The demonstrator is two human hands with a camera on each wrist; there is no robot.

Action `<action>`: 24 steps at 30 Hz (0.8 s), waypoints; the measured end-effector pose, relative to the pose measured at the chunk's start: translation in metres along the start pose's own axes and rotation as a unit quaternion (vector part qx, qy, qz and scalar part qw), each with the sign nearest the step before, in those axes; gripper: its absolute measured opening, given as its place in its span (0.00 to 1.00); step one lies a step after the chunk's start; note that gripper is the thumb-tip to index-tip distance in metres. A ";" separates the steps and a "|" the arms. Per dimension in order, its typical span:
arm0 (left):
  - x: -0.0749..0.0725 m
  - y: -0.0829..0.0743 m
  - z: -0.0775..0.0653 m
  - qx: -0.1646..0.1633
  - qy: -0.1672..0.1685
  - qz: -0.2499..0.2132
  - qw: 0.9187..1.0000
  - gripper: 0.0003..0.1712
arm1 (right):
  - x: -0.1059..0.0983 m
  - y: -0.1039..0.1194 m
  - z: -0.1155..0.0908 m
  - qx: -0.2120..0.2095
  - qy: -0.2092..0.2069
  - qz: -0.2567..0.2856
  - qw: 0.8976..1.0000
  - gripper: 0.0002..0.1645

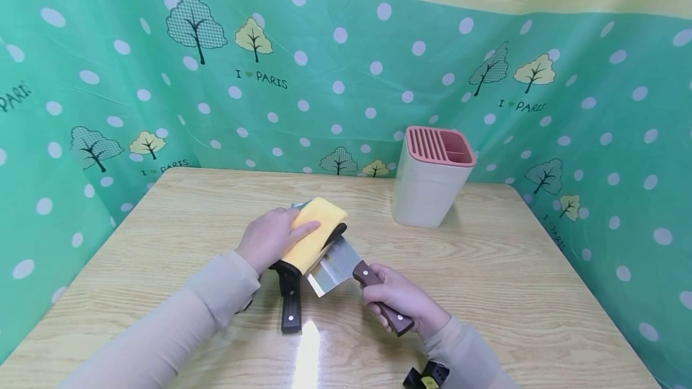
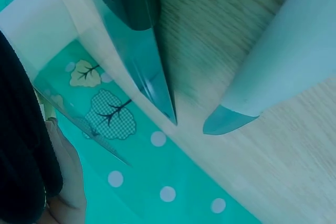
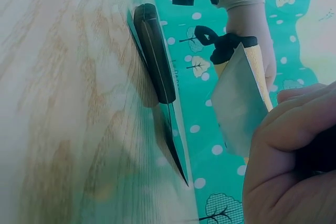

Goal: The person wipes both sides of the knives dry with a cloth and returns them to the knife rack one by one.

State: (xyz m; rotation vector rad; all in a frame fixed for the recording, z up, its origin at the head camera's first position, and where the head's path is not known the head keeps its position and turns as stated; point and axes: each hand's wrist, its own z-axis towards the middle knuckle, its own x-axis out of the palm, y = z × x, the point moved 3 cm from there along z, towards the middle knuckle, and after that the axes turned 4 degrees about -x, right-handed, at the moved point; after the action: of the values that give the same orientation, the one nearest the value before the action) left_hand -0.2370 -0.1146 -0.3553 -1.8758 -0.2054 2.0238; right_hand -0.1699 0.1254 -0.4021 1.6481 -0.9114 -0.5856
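Observation:
My left hand (image 1: pixel 273 236) holds a folded yellow cloth (image 1: pixel 320 221) with black edging against the blade of a cleaver (image 1: pixel 340 263). The thumb lies across the cloth's yellow face. My right hand (image 1: pixel 400 296) grips the cleaver's brown riveted handle, and the blade slants up and left into the cloth. In the right wrist view the blade (image 3: pixel 239 106) stands in front of the cloth, with curled fingers (image 3: pixel 294 140) nearby. A second knife (image 1: pixel 291 311) with a black handle lies on the table below the cloth, which hides part of it.
A white knife block (image 1: pixel 427 191) with a pink slotted top stands at the back right of the wooden table (image 1: pixel 513 269). A green dotted curtain (image 1: pixel 335 113) hangs behind and on both sides. A small black device (image 1: pixel 427 375) sits by the right wrist.

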 end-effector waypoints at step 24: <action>0.000 0.017 0.002 -0.015 -0.007 -0.004 1.000 0.31 | 0.004 0.001 -0.003 -0.010 0.001 0.002 1.000 0.21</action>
State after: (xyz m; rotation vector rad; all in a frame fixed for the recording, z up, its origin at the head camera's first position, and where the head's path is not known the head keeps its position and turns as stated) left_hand -0.2419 -0.1302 -0.3615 -1.8764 -0.2478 2.0402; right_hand -0.1650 0.1238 -0.4000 1.6287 -0.9051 -0.5877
